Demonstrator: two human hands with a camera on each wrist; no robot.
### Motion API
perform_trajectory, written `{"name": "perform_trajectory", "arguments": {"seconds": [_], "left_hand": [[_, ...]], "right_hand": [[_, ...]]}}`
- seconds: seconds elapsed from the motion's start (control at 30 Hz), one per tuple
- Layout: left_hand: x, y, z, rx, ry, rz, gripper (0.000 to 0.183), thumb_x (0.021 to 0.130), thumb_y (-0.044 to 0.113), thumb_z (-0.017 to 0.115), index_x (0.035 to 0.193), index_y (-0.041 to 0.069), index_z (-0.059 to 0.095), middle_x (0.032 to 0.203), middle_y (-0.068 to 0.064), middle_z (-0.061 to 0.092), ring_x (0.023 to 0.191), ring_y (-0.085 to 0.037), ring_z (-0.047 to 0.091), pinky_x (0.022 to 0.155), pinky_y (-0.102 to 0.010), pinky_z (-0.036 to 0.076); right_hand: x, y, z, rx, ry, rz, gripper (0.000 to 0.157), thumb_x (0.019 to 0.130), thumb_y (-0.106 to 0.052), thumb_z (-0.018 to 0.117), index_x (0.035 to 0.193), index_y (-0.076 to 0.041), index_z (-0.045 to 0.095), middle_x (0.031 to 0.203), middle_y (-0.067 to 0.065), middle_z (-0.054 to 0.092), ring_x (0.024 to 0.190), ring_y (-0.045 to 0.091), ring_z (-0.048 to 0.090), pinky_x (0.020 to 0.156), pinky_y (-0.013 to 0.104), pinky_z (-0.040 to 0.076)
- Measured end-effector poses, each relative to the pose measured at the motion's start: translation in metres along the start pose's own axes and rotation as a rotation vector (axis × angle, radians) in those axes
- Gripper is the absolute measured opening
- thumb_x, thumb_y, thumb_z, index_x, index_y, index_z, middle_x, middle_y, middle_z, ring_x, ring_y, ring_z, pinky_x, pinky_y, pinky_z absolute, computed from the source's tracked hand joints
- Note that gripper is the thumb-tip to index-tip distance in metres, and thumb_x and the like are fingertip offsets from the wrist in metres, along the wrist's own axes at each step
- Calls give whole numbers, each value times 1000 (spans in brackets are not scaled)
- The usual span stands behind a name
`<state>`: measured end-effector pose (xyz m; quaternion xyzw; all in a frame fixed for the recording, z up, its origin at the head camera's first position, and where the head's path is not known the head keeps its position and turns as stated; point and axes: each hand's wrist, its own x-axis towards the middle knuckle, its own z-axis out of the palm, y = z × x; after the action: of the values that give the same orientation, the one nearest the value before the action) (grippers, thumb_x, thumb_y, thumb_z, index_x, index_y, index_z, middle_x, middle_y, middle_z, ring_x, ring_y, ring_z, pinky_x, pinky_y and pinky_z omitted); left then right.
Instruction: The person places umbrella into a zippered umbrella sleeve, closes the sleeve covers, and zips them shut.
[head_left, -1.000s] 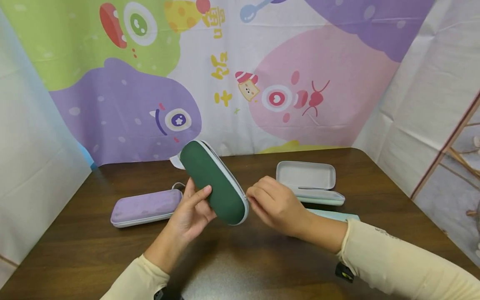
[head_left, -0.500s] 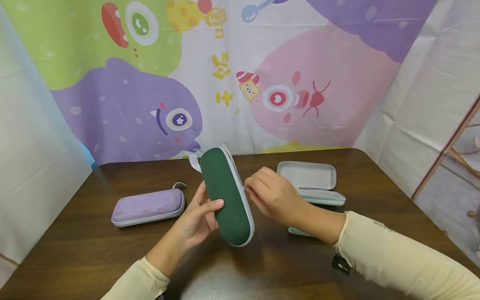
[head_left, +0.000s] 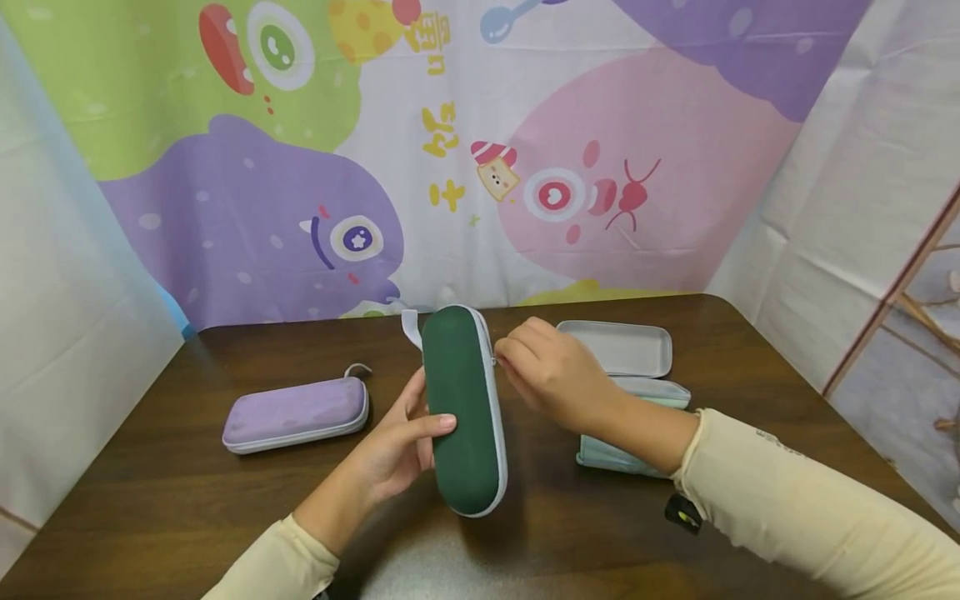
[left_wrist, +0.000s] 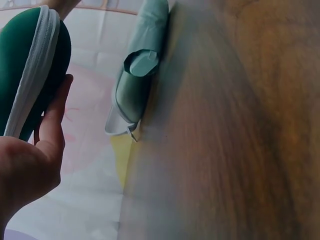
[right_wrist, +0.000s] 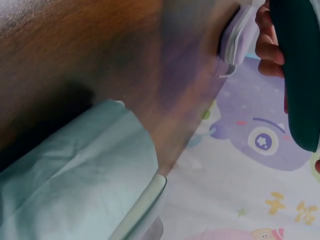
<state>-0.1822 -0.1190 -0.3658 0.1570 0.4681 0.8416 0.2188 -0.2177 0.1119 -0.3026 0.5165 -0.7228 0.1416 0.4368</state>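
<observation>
A dark green zip case [head_left: 467, 417] with a pale zip band is held upright above the table. My left hand [head_left: 405, 442] grips it from the left, thumb on its front and the other fingers behind. At its upper right edge, my right hand [head_left: 551, 367] pinches the zip pull, largely hidden by the fingertips. A narrow gap shows in the zip above the pull. A light wrist loop [head_left: 411, 327] sticks out at the case's upper left. In the left wrist view, the left hand [left_wrist: 37, 155] cups the case [left_wrist: 40, 65].
A purple zip case [head_left: 296, 415] lies closed on the table [head_left: 187, 508] at left. An open case with a grey lining [head_left: 626, 348] lies at back right. In front of it, partly behind my right forearm, is a pale teal folded cloth bundle [head_left: 615, 457], resembling a folded umbrella.
The green case has swung more upright and moved slightly right and down. My right hand has drawn the zip pull up along its edge, and the gap has shortened.
</observation>
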Motion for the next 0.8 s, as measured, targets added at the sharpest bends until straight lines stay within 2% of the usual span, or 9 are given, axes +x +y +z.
{"name": "perform_trajectory", "arguments": {"seconds": [0.17, 0.3, 0.43, 0.57, 0.8], "left_hand": [[-1, 0, 0, 54, -8, -34, 91, 82, -2, 67, 154, 25, 19, 125, -6, 53, 95, -20, 67, 75, -41, 56], [-2, 0, -1, 85, -26, -42, 93, 81, -1, 68, 155, 24, 17, 125, -8, 51, 98, -21, 66, 78, -40, 56], [-2, 1, -4, 142, -39, -43, 94, 80, 0, 71, 154, 22, 18, 127, -10, 49, 103, -22, 63, 82, -40, 55], [-2, 0, -6, 221, -67, -83, 98, 78, 3, 75, 155, 22, 17, 130, -13, 47, 108, -25, 60, 85, -44, 53], [-4, 1, -8, 315, -64, -103, 104, 75, 4, 78, 156, 22, 15, 138, -22, 35, 112, -30, 56, 89, -48, 50]], "right_hand": [[-2, 4, -1, -12, -10, 6, 2, 90, 3, 60, 91, 3, 61, 83, 10, 60, 79, 26, 58, 68, 33, 52], [-2, 6, -2, -14, -22, 10, 10, 84, 7, 66, 92, 3, 61, 83, 10, 60, 80, 26, 58, 71, 33, 52], [-3, 10, -4, -19, -29, 12, 9, 84, 7, 65, 91, 3, 61, 83, 10, 60, 80, 26, 58, 71, 33, 52], [-4, 15, -6, -25, -17, 42, 16, 80, 9, 69, 91, 2, 61, 83, 11, 60, 79, 27, 58, 71, 35, 52], [-9, 17, -9, -18, -30, 57, 14, 81, 7, 69, 92, 2, 61, 83, 10, 61, 80, 26, 58, 68, 34, 53]]}}
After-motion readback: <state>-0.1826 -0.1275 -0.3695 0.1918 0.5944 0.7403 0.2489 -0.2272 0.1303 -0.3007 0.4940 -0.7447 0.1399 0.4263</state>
